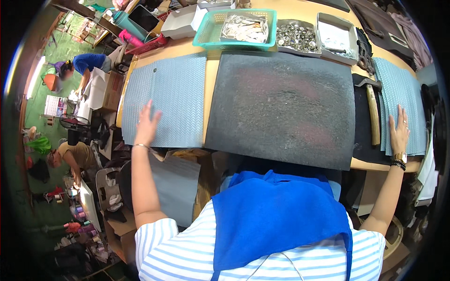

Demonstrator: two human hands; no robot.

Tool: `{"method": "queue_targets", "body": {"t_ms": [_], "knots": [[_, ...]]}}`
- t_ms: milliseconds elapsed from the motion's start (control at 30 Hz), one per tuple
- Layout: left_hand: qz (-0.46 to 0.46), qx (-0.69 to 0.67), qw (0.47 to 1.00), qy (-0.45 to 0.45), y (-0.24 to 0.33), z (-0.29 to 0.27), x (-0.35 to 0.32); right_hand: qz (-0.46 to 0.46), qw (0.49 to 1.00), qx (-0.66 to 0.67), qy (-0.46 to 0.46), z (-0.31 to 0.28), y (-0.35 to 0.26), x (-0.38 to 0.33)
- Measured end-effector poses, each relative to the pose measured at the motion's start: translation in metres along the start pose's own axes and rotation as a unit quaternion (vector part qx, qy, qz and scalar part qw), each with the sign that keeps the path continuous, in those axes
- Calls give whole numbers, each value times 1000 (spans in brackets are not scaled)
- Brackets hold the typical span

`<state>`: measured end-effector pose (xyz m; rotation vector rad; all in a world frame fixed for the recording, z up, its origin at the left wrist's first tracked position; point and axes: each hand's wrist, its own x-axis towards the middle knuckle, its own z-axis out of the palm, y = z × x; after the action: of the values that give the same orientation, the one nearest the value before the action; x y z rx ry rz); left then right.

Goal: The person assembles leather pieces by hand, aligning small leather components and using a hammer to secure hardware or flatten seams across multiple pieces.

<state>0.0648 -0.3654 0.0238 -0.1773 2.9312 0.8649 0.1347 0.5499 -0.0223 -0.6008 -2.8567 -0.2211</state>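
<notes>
table [212, 70]: tan, with a worn black mat [281, 105] in the middle
left hand [146, 125]: open, fingers apart, over blue-grey textured sheets [180, 98] left of the mat; contact unclear
right hand [400, 132]: open and flat on a second textured stack [398, 84] at far right, near a hammer [372, 110]
far side: a teal basket [201, 35] and a pile of small metal pieces [297, 37]
room: green floor [35, 112], a person in blue [88, 61] and another in tan [77, 155] at left
writing: marks on a white sheet [52, 105] in the room, too small to read
</notes>
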Motion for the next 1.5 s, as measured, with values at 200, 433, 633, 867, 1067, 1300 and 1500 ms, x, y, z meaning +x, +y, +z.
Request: {"method": "queue_targets", "body": {"t_ms": [200, 433, 633, 867, 1067, 1300, 1500], "knots": [[-61, 190, 979, 41, -43, 4, 8, -31, 999, 31, -5, 3, 0, 6], [7, 238, 971, 5, 66, 50, 40, -22, 993, 111, 26, -9, 26, 9], [32, 295, 955, 4, 109, 67, 13, 35, 894, 446, -26, -110, -77, -13], [-5, -456, 825, -332, 209, 107, -23, -312, 753, 531, -233, -192, -280, -53], [28, -465, 845, -262, 248, 157, -34, -282, 945, 163, 25, -84, -355, 109], [77, -442, 881, -153, 189, 145, -35, -241, 953, 166, -79, -64, -383, 149], [152, -213, 962, 81, 212, 130, -27, -220, 910, 351, -17, -52, -363, 138]]}}
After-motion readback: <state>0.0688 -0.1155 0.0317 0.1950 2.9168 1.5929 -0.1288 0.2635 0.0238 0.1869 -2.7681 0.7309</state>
